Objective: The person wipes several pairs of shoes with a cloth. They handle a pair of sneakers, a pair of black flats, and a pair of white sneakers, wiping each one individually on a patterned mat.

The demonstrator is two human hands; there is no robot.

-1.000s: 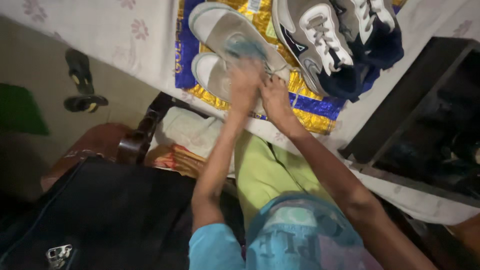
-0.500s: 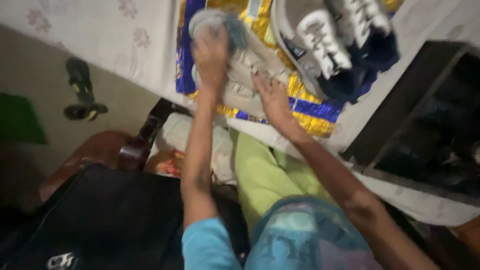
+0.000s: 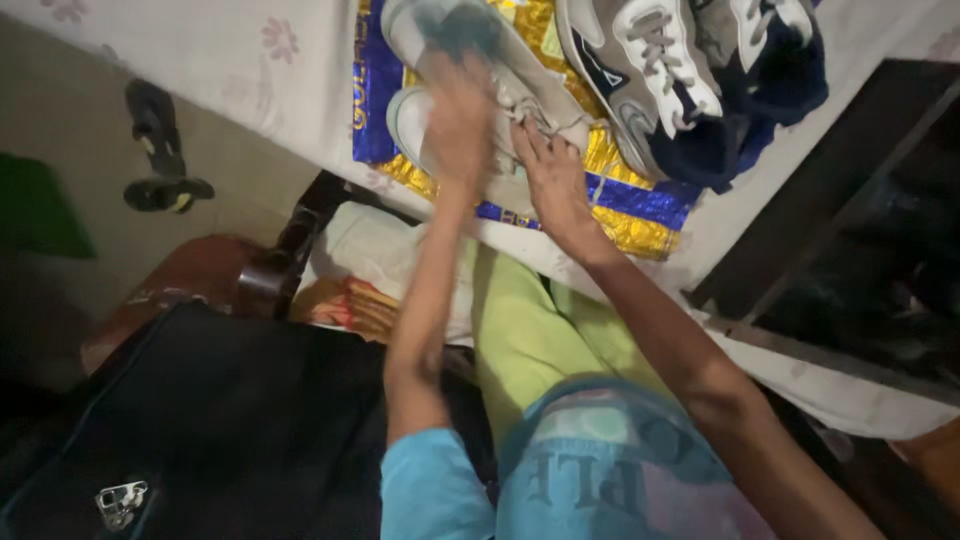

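A pale beige shoe (image 3: 520,95) lies on a gold and blue cloth (image 3: 620,200) spread over a white flowered sheet (image 3: 250,70). A second pale shoe (image 3: 410,115) sits beside it. My left hand (image 3: 460,115), motion-blurred, is on the shoe's upper with a dark teal cloth (image 3: 455,25) at its fingertips. My right hand (image 3: 550,175) presses on the shoe near the laces, fingers spread, holding it down.
Grey and white sneakers (image 3: 640,80) rest on a dark blue cloth (image 3: 740,130) at the upper right. A dark open shelf (image 3: 860,260) lies to the right. A black bag (image 3: 200,420) fills the lower left, with sandals (image 3: 160,150) on the floor.
My left hand went up the shoe to its far end with the teal cloth, then came back down toward the middle. My right hand stayed on the shoe.
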